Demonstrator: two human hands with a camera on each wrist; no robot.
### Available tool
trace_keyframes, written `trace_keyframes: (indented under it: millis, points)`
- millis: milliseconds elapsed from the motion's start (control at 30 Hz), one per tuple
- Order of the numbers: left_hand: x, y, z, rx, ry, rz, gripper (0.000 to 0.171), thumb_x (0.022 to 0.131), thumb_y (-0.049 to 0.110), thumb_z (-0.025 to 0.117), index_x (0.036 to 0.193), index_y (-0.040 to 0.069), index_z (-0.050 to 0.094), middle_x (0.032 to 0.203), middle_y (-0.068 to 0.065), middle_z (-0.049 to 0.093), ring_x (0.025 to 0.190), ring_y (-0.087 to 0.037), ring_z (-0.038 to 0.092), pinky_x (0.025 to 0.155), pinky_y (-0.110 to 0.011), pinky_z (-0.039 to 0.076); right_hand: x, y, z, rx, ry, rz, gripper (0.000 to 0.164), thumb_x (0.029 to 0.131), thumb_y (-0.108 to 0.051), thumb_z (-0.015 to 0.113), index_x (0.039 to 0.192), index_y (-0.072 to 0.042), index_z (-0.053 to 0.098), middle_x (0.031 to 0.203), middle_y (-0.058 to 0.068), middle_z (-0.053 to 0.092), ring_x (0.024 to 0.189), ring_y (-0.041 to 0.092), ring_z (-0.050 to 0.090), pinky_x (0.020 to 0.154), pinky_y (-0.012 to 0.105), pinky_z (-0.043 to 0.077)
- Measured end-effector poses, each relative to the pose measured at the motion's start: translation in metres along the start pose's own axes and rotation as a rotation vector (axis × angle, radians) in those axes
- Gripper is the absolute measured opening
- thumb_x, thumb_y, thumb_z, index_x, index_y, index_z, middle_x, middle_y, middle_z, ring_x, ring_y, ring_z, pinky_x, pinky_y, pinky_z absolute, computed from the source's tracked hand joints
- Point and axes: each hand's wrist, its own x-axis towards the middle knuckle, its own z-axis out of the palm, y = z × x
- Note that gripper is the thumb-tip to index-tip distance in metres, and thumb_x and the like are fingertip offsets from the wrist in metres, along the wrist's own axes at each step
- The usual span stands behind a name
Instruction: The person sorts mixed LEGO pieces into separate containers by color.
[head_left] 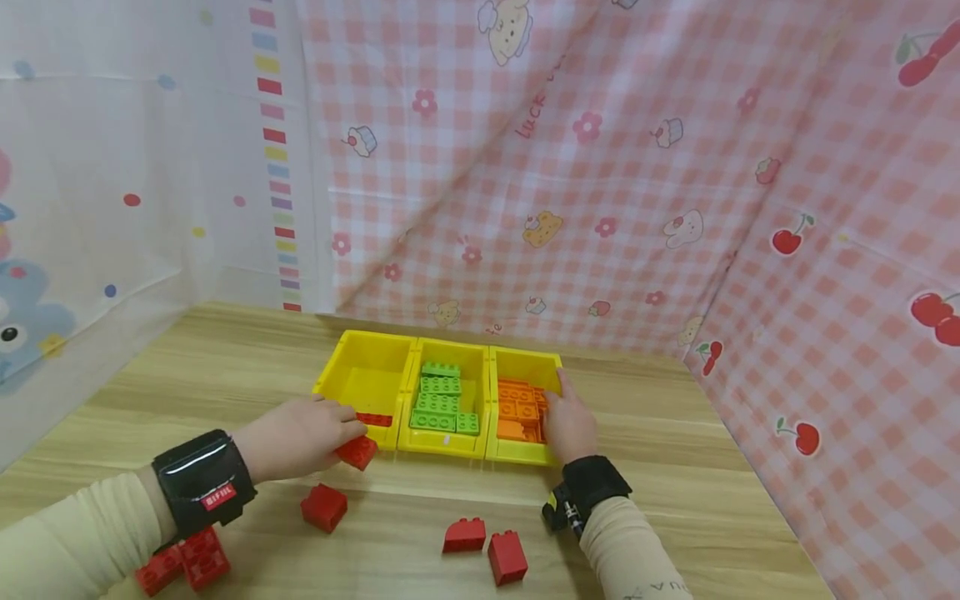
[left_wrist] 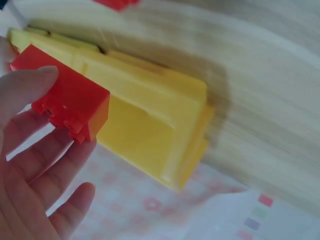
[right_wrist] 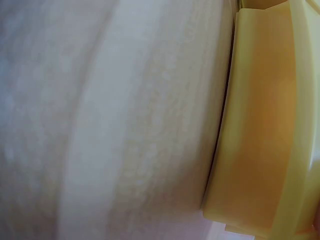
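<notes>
My left hand (head_left: 303,437) pinches a red toy brick (left_wrist: 70,92) between thumb and fingers, its studs facing the fingers in the left wrist view. It is at the near edge of the left compartment of a yellow three-part bin (head_left: 448,444). A red brick (head_left: 373,419) lies inside that compartment. Green bricks (head_left: 438,402) fill part of the middle compartment, and orange bricks (head_left: 517,408) the right one. My right hand (head_left: 573,425) grips the bin's right wall, thumb side over the rim. The right wrist view shows mostly the bin's yellow side (right_wrist: 265,125); the fingers are nearly all hidden there.
On the wooden table (head_left: 405,533), a red brick (head_left: 324,507) lies below my left hand. Two more, a curved brick (head_left: 464,535) and a block (head_left: 508,557), lie nearer the middle. Red bricks (head_left: 202,558) sit by the left wrist. Patterned cloth (head_left: 525,183) hangs behind the bin.
</notes>
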Motion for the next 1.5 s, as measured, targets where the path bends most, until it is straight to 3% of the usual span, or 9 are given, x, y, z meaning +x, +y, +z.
trace_keyframes:
  millis: [167,500,733,1067,1300,1500]
  points:
    - [0.013,-0.017,0.004,0.017,0.054,-0.032,0.033,0.069,0.019,0.082,0.098,0.009,0.067,0.079,-0.001,0.060,0.068,-0.016,0.054,0.067,-0.036,0.050,0.002,0.004,-0.001,-0.009,0.028,-0.013,0.028,0.086,-0.006,0.063,0.113,-0.002,0.067,0.143,0.015,0.038,0.101,0.032,0.059,0.082,0.043,0.048]
    - [0.055,-0.040,0.021,0.082,-0.010,-0.169,0.024,0.073,0.020,0.079,0.087,0.008,0.064,0.072,-0.003,0.056,0.061,-0.018,0.050,0.058,-0.034,0.048,0.001,0.005,0.000,-0.013,0.050,-0.026,0.028,0.086,-0.006,0.063,0.113,-0.002,0.067,0.143,0.014,0.039,0.102,0.031,0.059,0.083,0.041,0.048]
    - [0.075,-0.047,0.037,0.056,-0.045,-0.240,0.021,0.073,0.019,0.078,0.081,0.008,0.062,0.068,-0.001,0.054,0.061,-0.019,0.052,0.054,-0.034,0.046,0.000,0.004,0.002,-0.001,0.087,-0.037,0.027,0.084,-0.006,0.064,0.110,-0.003,0.068,0.141,0.014,0.041,0.099,0.031,0.060,0.081,0.041,0.049]
    - [0.089,-0.047,0.068,-0.023,-0.102,-0.273,0.014,0.077,0.014,0.073,0.074,0.010,0.059,0.068,-0.002,0.055,0.061,-0.019,0.053,0.056,-0.036,0.046,-0.003,0.003,0.002,-0.015,0.098,-0.046,0.025,0.084,-0.007,0.065,0.109,-0.003,0.069,0.140,0.014,0.042,0.095,0.029,0.062,0.078,0.039,0.050]
    - [0.086,-0.045,0.061,-0.192,-0.168,-0.325,0.009,0.078,0.009,0.067,0.076,0.007,0.058,0.068,-0.002,0.050,0.062,-0.019,0.045,0.061,-0.035,0.041,-0.001,0.000,0.002,-0.010,0.115,-0.053,0.025,0.084,-0.007,0.065,0.109,-0.004,0.069,0.139,0.013,0.043,0.092,0.029,0.062,0.074,0.040,0.051]
    - [0.088,-0.038,0.059,-0.257,-0.207,-0.333,0.007,0.081,0.010,0.063,0.076,0.006,0.059,0.070,-0.003,0.052,0.064,-0.020,0.046,0.064,-0.036,0.041,-0.002,0.005,0.005,-0.012,0.117,-0.061,0.025,0.084,-0.006,0.065,0.108,-0.003,0.069,0.139,0.014,0.043,0.093,0.030,0.062,0.077,0.040,0.050]
